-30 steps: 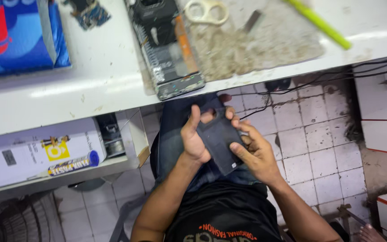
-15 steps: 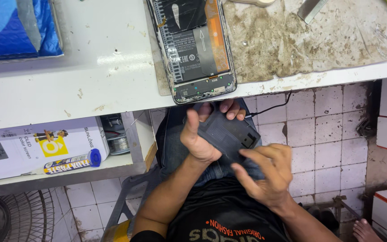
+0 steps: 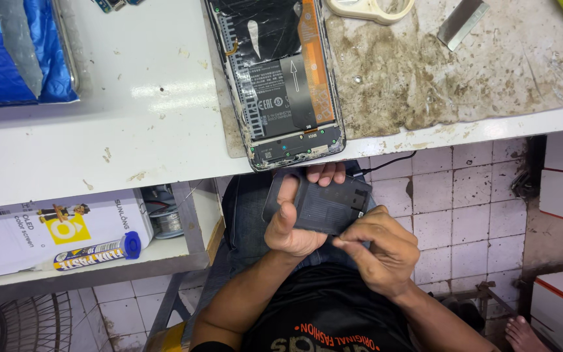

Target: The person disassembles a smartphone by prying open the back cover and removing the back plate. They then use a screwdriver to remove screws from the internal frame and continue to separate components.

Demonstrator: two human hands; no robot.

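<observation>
Left hand point(image 3: 292, 225) grips the dark phone cover point(image 3: 324, 205) (over the lap); right hand point(image 3: 382, 251) pinches its lower edge.

white workbench point(image 3: 131, 124) above a shelf point(image 3: 86, 270), tiled floor point(image 3: 464, 221).

head cam | looks steeply down | close above lap (bench edge point(image 3: 164, 163) at top)

left hand point(image 3: 292, 221) grips dark back cover point(image 3: 324, 203) | right hand point(image 3: 379, 251) pinches its edge (over lap)
</observation>
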